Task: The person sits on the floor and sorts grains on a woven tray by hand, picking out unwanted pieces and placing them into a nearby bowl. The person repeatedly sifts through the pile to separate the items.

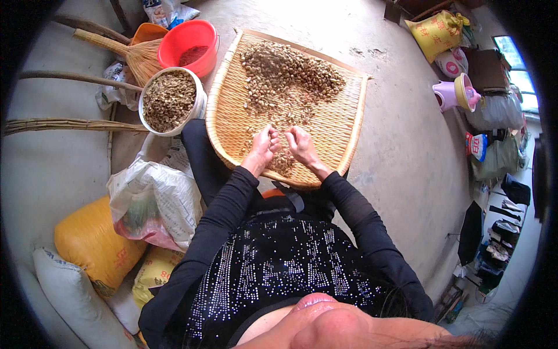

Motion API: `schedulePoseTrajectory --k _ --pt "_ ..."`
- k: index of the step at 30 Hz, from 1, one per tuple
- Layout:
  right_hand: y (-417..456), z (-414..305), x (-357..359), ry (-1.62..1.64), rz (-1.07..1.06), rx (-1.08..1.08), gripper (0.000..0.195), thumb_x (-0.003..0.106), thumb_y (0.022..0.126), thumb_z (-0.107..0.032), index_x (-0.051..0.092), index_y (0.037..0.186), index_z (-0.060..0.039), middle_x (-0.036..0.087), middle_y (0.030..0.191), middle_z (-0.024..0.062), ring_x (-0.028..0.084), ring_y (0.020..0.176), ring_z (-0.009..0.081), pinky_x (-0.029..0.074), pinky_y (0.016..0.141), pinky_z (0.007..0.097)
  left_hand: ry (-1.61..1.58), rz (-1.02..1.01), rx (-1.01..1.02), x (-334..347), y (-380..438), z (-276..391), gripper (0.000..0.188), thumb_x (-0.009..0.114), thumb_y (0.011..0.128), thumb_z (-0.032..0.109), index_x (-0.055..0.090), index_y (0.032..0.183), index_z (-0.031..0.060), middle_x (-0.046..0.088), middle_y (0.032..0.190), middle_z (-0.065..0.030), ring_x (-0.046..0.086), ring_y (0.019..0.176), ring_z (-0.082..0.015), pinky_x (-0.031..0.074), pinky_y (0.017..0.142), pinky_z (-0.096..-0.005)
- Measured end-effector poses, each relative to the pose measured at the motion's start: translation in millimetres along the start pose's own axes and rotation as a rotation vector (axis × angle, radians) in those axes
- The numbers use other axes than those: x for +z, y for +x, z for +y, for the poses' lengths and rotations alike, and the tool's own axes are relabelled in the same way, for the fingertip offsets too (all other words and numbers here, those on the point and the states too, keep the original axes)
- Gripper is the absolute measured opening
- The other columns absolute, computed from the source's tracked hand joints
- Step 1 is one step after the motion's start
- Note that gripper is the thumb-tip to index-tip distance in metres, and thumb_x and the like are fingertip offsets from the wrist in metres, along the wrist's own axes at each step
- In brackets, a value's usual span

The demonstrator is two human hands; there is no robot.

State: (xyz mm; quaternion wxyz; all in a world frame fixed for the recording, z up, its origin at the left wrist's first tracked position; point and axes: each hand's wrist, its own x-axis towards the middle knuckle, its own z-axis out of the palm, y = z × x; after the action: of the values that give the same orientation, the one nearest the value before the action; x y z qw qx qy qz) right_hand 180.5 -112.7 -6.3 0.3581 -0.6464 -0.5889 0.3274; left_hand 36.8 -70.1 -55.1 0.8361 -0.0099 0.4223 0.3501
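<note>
A woven winnowing basket rests on my lap and stretches forward from it. At its far end lies a heap of small pale-brown pods, probably peanuts in the shell. Looser pods and bits of shell trail down the middle. My left hand and my right hand are held over the near part, side by side with a narrow gap. Fingers are curled and thumbs bent on both; anything pinched between them is too small to make out. A smaller pile of reddish-brown pieces sits below and between my wrists.
On the left stand a white bucket full of husks and a red bucket with dark reddish contents. Brooms lean against the wall. Filled sacks and a plastic bag crowd my left side. Concrete floor extends right.
</note>
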Motion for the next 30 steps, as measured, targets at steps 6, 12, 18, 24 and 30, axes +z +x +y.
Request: schedulePoseTrajectory --k 6,12,18,24,30 --pt "2 23 -11 0.049 -0.026 0.202 0.021 0.061 0.089 -0.018 0.063 0.083 0.0024 0.06 0.067 0.0146 0.057 0.059 0.0251 0.045 0.058 0.0357 0.236 0.008 0.005 5 -7 3 0.026 0.05 0.099 0.03 0.049 0.084 0.0084 0.041 0.064 0.0032 0.035 0.048 -0.0065 0.026 0.038 -0.0204" --pt "0 10 -12 -0.188 -0.018 -0.179 0.023 0.067 0.088 -0.021 0.07 0.095 0.0003 0.065 0.07 0.0031 0.056 0.061 0.0096 0.045 0.055 0.0279 0.311 -0.152 -0.131 13 -16 -7 0.027 0.046 0.101 0.03 0.053 0.087 0.0081 0.038 0.061 0.0054 0.032 0.047 -0.0053 0.026 0.04 -0.0203" --pt "26 32 -22 0.028 -0.045 0.109 0.02 0.066 0.088 -0.016 0.071 0.101 -0.0017 0.067 0.074 0.007 0.059 0.062 0.0108 0.047 0.057 0.0269 0.25 -0.238 -0.103 17 -49 14 0.029 0.046 0.101 0.032 0.05 0.084 0.0093 0.035 0.06 0.0063 0.03 0.046 -0.005 0.026 0.041 -0.0206" --pt "51 68 -10 -0.496 -0.11 -0.235 0.012 0.058 0.083 -0.01 0.059 0.08 0.001 0.06 0.074 0.021 0.062 0.077 0.0369 0.049 0.064 0.0457 -0.098 -0.262 0.228 -18 -194 107 0.026 0.042 0.102 0.023 0.043 0.076 0.0147 0.031 0.063 0.006 0.029 0.05 -0.0041 0.021 0.04 -0.0195" --pt "54 70 -15 -0.283 -0.066 -0.102 0.014 0.058 0.085 -0.011 0.058 0.08 0.002 0.062 0.072 0.0215 0.062 0.069 0.0377 0.05 0.064 0.0453 -0.043 0.413 0.881 -208 -300 173 0.02 0.046 0.1 0.024 0.049 0.088 0.0091 0.042 0.072 0.0009 0.04 0.059 -0.0073 0.033 0.048 -0.0215"
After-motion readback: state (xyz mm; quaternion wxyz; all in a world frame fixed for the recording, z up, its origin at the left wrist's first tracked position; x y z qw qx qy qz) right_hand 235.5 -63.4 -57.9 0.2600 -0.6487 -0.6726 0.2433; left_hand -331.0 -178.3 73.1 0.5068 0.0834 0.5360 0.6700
